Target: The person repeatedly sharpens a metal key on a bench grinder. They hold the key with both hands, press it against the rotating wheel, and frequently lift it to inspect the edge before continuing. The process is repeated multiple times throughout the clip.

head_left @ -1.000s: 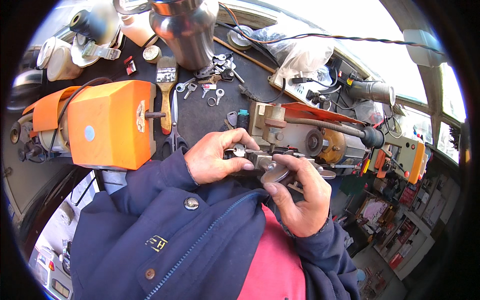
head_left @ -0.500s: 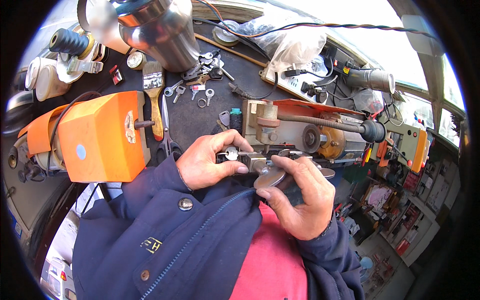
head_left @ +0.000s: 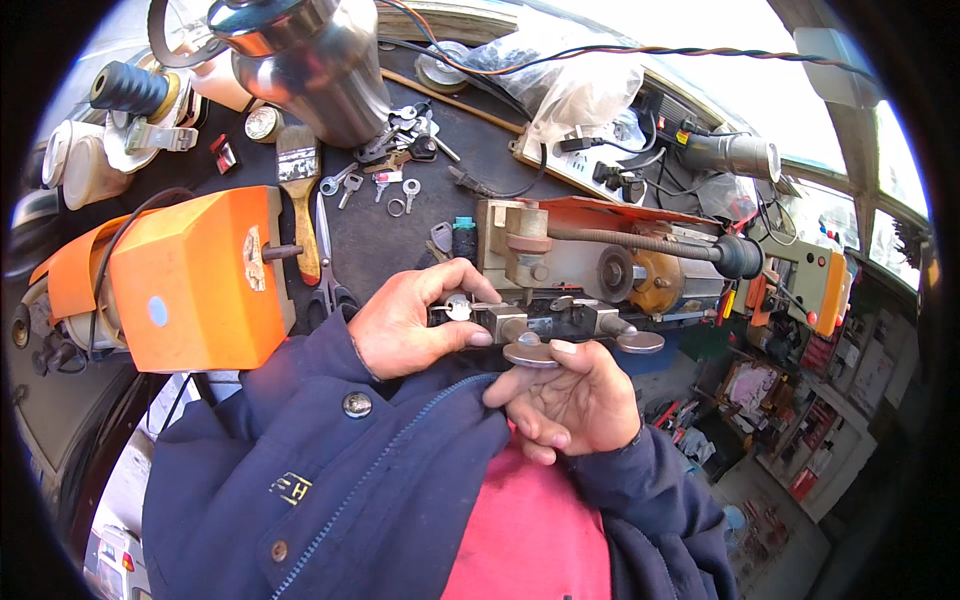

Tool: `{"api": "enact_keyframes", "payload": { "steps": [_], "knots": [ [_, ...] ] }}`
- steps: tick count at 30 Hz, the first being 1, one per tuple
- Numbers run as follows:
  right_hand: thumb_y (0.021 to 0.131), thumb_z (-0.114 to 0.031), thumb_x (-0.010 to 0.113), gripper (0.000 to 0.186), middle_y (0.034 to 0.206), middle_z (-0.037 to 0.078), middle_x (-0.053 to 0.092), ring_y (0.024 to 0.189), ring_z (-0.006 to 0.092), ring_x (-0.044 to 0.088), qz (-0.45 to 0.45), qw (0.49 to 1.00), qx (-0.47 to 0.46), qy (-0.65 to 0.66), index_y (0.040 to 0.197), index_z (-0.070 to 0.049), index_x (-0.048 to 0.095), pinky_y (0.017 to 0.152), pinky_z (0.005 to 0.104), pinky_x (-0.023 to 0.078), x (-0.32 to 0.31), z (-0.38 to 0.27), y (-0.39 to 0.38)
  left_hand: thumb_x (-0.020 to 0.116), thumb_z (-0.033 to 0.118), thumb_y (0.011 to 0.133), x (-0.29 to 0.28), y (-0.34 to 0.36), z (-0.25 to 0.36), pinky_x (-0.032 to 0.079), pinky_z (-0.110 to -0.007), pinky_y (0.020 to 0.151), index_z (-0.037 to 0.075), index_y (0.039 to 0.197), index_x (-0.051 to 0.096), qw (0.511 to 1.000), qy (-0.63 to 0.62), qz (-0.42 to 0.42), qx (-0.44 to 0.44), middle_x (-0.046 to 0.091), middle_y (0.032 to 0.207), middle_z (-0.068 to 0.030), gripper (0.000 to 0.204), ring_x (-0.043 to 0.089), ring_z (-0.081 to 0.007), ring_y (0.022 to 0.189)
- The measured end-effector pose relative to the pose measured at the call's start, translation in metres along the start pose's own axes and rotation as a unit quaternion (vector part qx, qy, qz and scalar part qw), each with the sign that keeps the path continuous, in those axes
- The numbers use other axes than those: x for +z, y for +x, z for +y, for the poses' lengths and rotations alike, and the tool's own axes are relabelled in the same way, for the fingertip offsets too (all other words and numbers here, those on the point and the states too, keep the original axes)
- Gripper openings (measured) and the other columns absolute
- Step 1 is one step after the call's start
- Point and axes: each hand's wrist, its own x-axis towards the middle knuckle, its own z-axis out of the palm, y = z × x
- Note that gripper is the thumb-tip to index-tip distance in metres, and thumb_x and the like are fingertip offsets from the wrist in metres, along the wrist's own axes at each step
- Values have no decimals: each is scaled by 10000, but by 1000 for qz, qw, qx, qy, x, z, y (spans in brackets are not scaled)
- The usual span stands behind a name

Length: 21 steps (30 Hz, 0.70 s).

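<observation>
My left hand (head_left: pixel 415 320) pinches a silvery key (head_left: pixel 457 307) by its round head, thumb below and index finger above. That key's shaft points into the left clamp (head_left: pixel 507 325) of a key-cutting machine (head_left: pixel 528 243). My right hand (head_left: pixel 590 405) is at the flat wing knob (head_left: pixel 530 353) on the front of this clamp. Its thumb presses the knob's right end, and the other fingers curl beneath. To the right, a second clamp (head_left: pixel 602 320) has its own wing knob (head_left: pixel 640 343); what looks like another key (head_left: pixel 567 303) lies at it.
Behind my hands lie loose keys (head_left: pixel 410 140), a key ring (head_left: pixel 396 207), a paintbrush (head_left: pixel 298 170) and scissors (head_left: pixel 325 260). An orange-covered machine (head_left: pixel 190 280) stands left, with a steel jug (head_left: pixel 315 80) at the back. A power strip (head_left: pixel 580 165) with cables sits back right.
My right hand has moved down and its fingers have curled under the knob, which has turned from slanted to nearly level. My left hand keeps its hold on the key.
</observation>
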Motion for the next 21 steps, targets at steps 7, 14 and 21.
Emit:
{"api": "enact_keyframes", "payload": {
  "steps": [7, 14, 21],
  "knots": [
    [898, -280, 749, 332, 595, 102, 594, 489, 230, 591, 242, 595, -296, -707, 810, -4, 586, 489, 343, 453, 17, -5, -16, 747, 60, 825, -2, 1, 4, 502, -264, 825, 23, 1110, 631, 1000, 9, -7, 1, 672, 959, -18, 310, 603, -71, 892],
    [1017, -290, 524, 392, 705, 118, 653, 492, 177, 558, 174, 906, -160, -351, 884, 60, 639, 460, 305, 438, 20, 5, -6, 746, 54, 819, -3, 1, 3, 505, -269, 833, 24, 1115, 634, 1000, 21, -9, 6, 675, 977, -22, 318, 609, -77, 913],
    [980, -502, 347, 728, 765, 173, 640, 456, 132, 447, -1, 995, -51, 85, 1108, 149, 645, 498, 301, 475, 12, 17, 9, 732, 72, 824, -2, -1, 6, 501, -277, 851, 21, 1147, 623, 1000, 7, -5, -9, 671, 1006, -33, 345, 607, -88, 931]
  ]
}}
